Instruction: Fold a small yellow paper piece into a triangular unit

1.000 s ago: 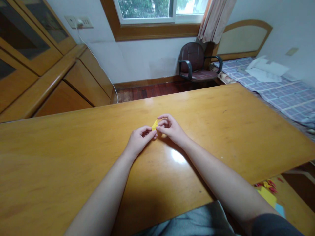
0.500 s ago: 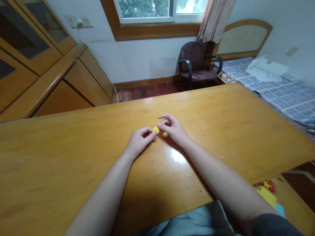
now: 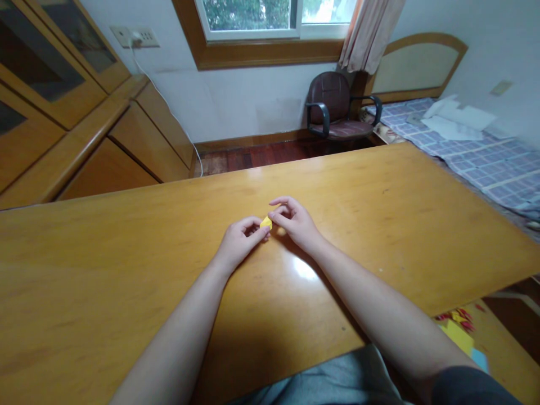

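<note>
Small folded yellow paper point(image 3: 265, 223) sits between two hands, over wooden counter point(image 3: 169, 259). Left hand point(image 3: 242, 239) grips lower left side between thumb and fingers; right hand point(image 3: 297, 221) has thumb and curled fingers at upper right edge, pinch or mere touch impossible to tell. Paper likely very light, fairly crisp, easily creased or crushed; best hold probably fingertip pinch at edges, across folded layers. Containers: glass-fronted cabinet point(image 3: 76, 112) at far left, contents behind dark panes too dim to tell.
</note>
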Tool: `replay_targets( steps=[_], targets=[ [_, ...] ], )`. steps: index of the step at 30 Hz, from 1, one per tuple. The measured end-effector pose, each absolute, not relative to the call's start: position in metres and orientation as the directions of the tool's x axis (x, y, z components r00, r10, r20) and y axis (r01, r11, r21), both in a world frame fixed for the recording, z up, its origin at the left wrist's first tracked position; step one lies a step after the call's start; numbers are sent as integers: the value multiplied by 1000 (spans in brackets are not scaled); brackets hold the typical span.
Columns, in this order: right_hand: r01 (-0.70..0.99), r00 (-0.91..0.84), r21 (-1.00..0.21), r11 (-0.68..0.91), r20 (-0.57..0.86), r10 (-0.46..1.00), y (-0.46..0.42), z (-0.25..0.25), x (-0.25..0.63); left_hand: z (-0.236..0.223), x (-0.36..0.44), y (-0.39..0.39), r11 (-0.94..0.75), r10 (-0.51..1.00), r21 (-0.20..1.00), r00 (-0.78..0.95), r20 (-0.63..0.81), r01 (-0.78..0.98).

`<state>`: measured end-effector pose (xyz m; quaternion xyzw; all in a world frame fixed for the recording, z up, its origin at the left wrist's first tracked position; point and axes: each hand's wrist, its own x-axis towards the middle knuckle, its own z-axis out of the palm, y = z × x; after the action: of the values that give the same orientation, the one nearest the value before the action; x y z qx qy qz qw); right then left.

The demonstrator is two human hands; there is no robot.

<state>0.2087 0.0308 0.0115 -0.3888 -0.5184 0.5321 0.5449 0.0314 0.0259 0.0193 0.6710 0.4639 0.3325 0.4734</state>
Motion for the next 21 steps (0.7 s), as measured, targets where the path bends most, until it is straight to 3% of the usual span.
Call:
replay_targets(
  steps=[6, 13, 21],
  targets=[
    [-182, -113, -974, 131, 154, 982, 29, 13, 209, 19, 31, 25, -37, 949, 976, 313, -32, 212],
    [-279, -222, -960, 23, 88, 971, 30, 13, 209, 20, 30, 27, -26, 957, 987, 290, -20, 156],
    [-266, -178, -963, 33, 83, 980, 33, 9, 210, 17, 30, 28, -16, 952, 986, 304, -36, 166]
  ],
)
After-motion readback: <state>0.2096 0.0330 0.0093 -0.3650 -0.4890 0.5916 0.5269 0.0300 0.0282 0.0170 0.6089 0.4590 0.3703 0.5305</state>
